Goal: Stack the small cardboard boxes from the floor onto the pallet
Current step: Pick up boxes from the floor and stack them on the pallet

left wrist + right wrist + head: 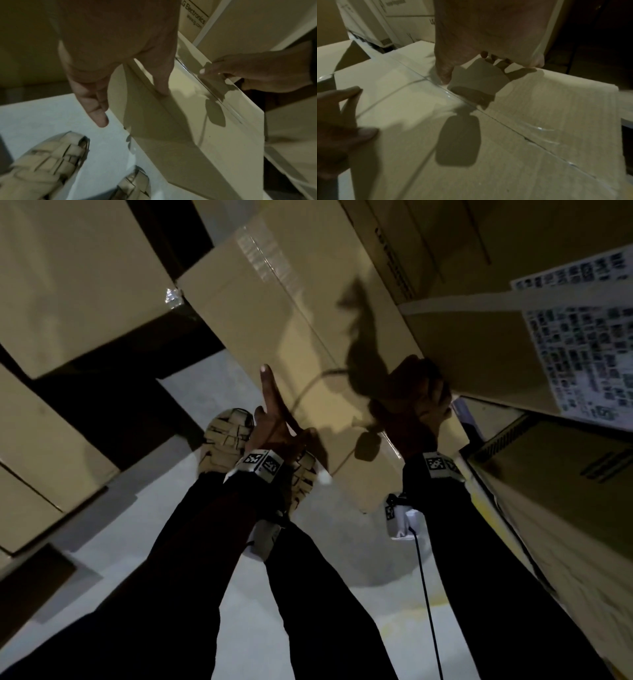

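Note:
A long taped cardboard box (pixel 274 320) lies slantwise in front of me, close over the pale floor. My left hand (pixel 270 419) is at its near long edge with the fingers straight. In the left wrist view the left hand's (pixel 111 47) thumb touches the box (pixel 214 135) top and the fingers point down its side. My right hand (pixel 414 405) grips the far long edge. In the right wrist view its thumb (pixel 443 75) presses the top of the box (pixel 488 148) and the other fingers curl over the edge.
Large cardboard boxes (pixel 68 285) stand at the left on a dark base (pixel 113 392). A labelled box (pixel 496 344) and another carton (pixel 548 508) crowd the right side. My sandalled feet (pixel 226 440) stand on the pale floor (pixel 308 628) just before the box.

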